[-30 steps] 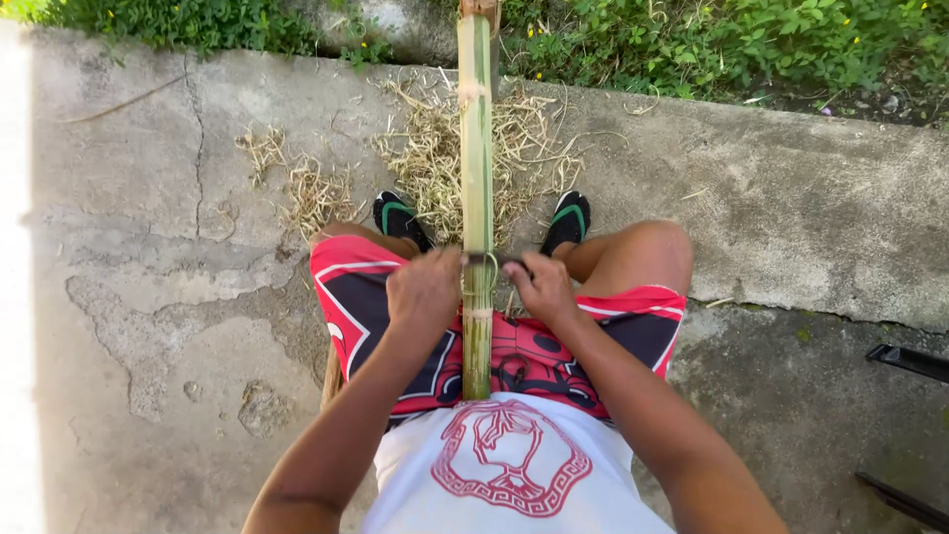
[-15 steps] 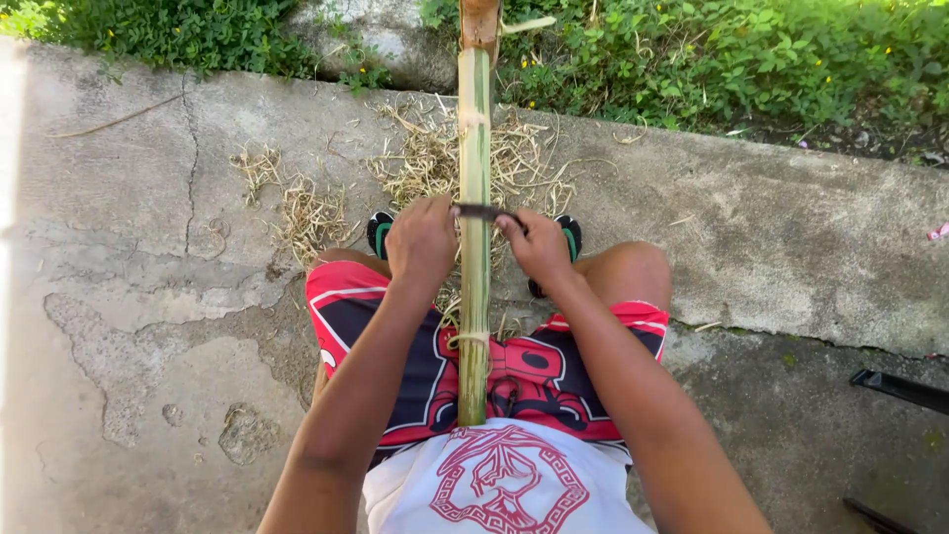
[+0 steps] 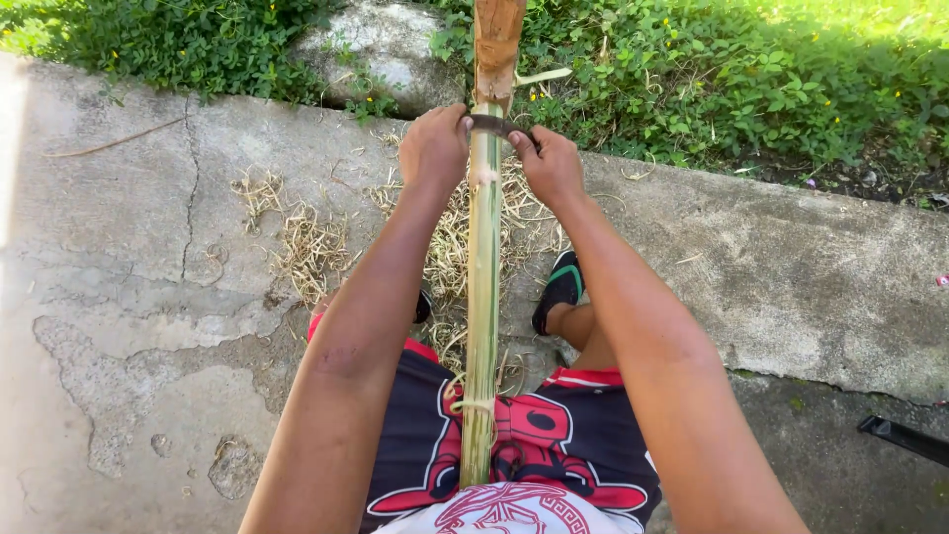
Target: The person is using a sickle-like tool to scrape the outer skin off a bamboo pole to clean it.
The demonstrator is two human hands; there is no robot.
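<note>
A long green bamboo pole (image 3: 482,297) runs from my lap up to the grass, with a brown end at the top. Across it near the far end lies a dark curved blade (image 3: 492,125). My left hand (image 3: 433,148) grips the blade's left end and my right hand (image 3: 549,163) grips its right end, one on each side of the pole. Both arms are stretched forward. A thin peeled strip (image 3: 542,75) curls off the pole above the blade.
I sit on cracked concrete (image 3: 148,326) with my feet in dark sandals (image 3: 560,287). Dry shavings (image 3: 306,242) lie scattered ahead of my knees. Grass and a stone (image 3: 381,44) border the far edge. A black object (image 3: 905,435) lies at the right.
Both hands have slid the blade along the pole away from my body, from near my knees to the far end by the grass. My arms are now extended.
</note>
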